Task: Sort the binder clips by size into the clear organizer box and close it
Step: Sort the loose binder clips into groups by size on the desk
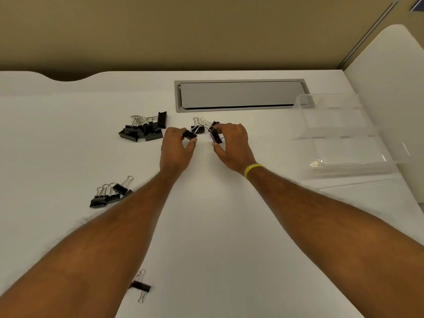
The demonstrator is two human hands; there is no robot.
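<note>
On the white desk, my left hand (177,148) pinches a small black binder clip (189,134) between thumb and fingers. My right hand (231,146) grips another small black binder clip (215,136). Just behind both hands lie a few more small clips (200,126) with silver handles. A pile of large black clips (143,128) sits to the left of my left hand. Medium clips (109,194) lie in a group at the near left, partly hidden by my left forearm. A single clip (141,286) rests near the front edge. The clear organizer box (344,138) stands open at the right.
A grey cable hatch (241,95) is set into the desk behind the hands. A white partition (387,88) rises at the right, just behind the box. A beige wall (183,31) backs the desk. A yellow band (252,169) is on my right wrist.
</note>
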